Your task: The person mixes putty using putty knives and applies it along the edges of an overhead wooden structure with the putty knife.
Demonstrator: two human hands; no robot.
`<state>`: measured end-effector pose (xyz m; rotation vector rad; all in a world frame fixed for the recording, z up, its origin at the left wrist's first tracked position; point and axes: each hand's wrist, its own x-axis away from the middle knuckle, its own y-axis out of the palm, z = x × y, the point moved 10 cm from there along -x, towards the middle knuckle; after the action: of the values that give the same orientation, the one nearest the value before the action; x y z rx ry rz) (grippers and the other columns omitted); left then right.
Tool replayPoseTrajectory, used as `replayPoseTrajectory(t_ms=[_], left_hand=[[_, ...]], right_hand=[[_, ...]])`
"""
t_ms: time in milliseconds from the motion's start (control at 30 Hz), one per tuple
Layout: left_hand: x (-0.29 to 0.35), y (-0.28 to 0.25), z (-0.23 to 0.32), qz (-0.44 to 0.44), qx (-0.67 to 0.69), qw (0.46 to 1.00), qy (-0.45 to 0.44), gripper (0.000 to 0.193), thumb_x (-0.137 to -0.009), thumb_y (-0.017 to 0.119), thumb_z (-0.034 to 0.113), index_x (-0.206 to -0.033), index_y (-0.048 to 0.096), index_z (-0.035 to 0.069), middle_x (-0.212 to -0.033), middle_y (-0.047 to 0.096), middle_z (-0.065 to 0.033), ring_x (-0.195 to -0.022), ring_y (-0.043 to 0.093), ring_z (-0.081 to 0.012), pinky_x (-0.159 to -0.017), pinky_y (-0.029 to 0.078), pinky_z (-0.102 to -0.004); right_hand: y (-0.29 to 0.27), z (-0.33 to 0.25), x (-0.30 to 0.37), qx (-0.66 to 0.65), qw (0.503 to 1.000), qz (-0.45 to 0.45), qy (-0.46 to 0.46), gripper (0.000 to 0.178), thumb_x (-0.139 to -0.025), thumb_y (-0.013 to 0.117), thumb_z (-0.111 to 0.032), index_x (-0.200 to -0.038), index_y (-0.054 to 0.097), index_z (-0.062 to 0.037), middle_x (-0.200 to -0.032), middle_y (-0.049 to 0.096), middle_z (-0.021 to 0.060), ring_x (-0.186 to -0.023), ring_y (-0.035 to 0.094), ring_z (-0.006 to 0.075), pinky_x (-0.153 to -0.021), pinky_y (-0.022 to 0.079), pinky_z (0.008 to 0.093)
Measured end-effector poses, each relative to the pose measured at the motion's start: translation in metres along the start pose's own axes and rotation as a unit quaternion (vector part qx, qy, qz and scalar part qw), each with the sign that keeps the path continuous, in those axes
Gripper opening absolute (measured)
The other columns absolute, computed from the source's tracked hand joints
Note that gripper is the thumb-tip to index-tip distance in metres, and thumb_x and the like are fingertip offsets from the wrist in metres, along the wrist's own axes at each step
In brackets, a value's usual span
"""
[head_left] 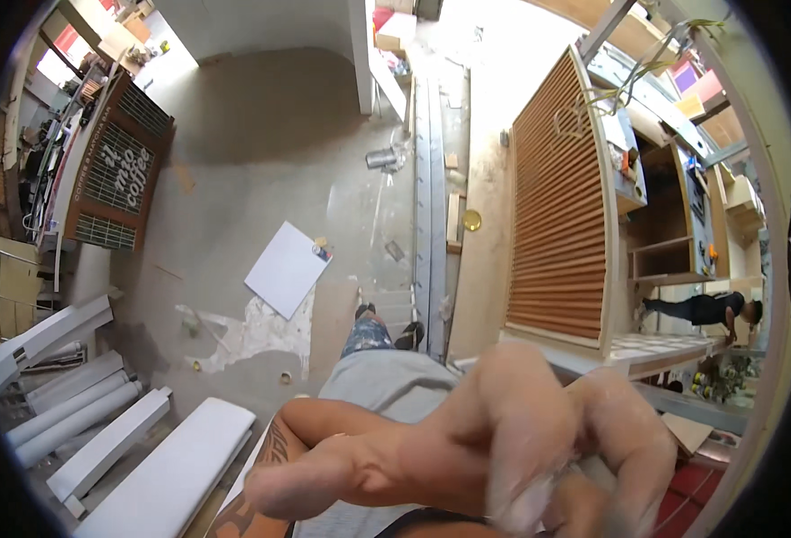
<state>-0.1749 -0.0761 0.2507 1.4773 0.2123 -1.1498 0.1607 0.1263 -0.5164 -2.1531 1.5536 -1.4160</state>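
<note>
My tattooed left arm (pixel 395 457) bends at the lower middle, its elbow toward the left, and crosses over my grey shirt (pixel 386 377). Very near the camera, my left hand (pixel 525 421) looms large, with bent fingers, whitish dust on the skin and motion blur. Its fingertips run toward the lower edge, and whatever they touch is hidden. Beside it on the right is another bent, blurred shape of skin (pixel 628 439); whether this is more of the same hand or my right hand, I cannot tell. No held thing can be made out.
On the stained concrete floor lies a white board (pixel 288 269), with a metal can (pixel 380 160) farther off. White panels (pixel 171 466) are stacked at lower left. A slatted wooden panel (pixel 557 206) stands right. Left is a lettered counter (pixel 117 166); a person (pixel 704 309) bends over at far right.
</note>
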Motion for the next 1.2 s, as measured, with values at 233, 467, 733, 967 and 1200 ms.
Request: replayPoseTrajectory(t_ms=[233, 467, 733, 967, 1200], left_hand=[[0.015, -0.068, 0.017, 0.233, -0.086, 0.969, 0.012, 0.036, -0.096, 0.054, 0.027, -0.123, 0.046, 0.004, -0.104, 0.052, -0.0148, -0.089, 0.055, -0.0215, -0.072, 0.047, -0.0276], [0.018, -0.079, -0.026, 0.056, -0.072, 0.975, -0.202, 0.029, -0.091, 0.052, 0.014, -0.115, 0.045, -0.001, -0.097, 0.053, -0.0077, -0.089, 0.054, -0.0156, -0.079, 0.046, -0.0240], [0.011, -0.073, -0.088, -0.125, -0.381, 0.853, -0.332, 0.024, -0.089, 0.052, 0.021, -0.109, 0.049, 0.009, -0.101, 0.052, -0.0084, -0.099, 0.057, -0.0236, -0.062, 0.051, -0.0454], [0.224, -0.181, -0.246, -0.168, -0.402, 0.741, -0.511, 0.039, -0.088, 0.060, 0.038, -0.121, 0.059, 0.016, -0.120, 0.064, -0.0101, -0.105, 0.064, -0.0288, -0.075, 0.041, -0.0758], [0.512, -0.429, -0.064, -0.006, -0.575, 0.318, -0.754, 0.060, -0.095, 0.050, 0.052, -0.125, 0.059, 0.002, -0.130, 0.057, -0.0219, -0.123, 0.051, -0.0379, -0.106, 0.039, -0.0462]], right_hand=[[0.016, -0.102, 0.012, -0.095, 0.994, -0.056, -0.019, 0.037, -0.089, 0.070, -0.032, -0.111, 0.065, -0.0021, -0.096, 0.067, 0.0074, -0.069, 0.063, 0.0171, -0.050, 0.051, 0.0330], [0.046, -0.133, 0.034, -0.089, 0.992, -0.057, -0.076, 0.043, -0.090, 0.068, -0.035, -0.114, 0.063, 0.0002, -0.103, 0.066, 0.0087, -0.084, 0.064, 0.0159, -0.062, 0.053, 0.0326], [-0.018, -0.010, 0.051, -0.114, 0.987, -0.023, 0.111, 0.042, -0.089, 0.070, -0.035, -0.107, 0.064, 0.0020, -0.098, 0.065, 0.0094, -0.074, 0.063, 0.0185, -0.054, 0.050, 0.0343], [-0.036, 0.009, 0.051, 0.021, 0.972, 0.019, 0.231, 0.041, -0.088, 0.070, -0.037, -0.103, 0.065, 0.0010, -0.090, 0.065, 0.0097, -0.072, 0.061, 0.0194, -0.053, 0.048, 0.0346], [-0.022, 0.007, -0.029, -0.182, 0.978, 0.020, 0.101, 0.050, -0.088, 0.071, -0.038, -0.110, 0.063, 0.0061, -0.102, 0.067, 0.0126, -0.086, 0.064, 0.0222, -0.073, 0.051, 0.0359]])
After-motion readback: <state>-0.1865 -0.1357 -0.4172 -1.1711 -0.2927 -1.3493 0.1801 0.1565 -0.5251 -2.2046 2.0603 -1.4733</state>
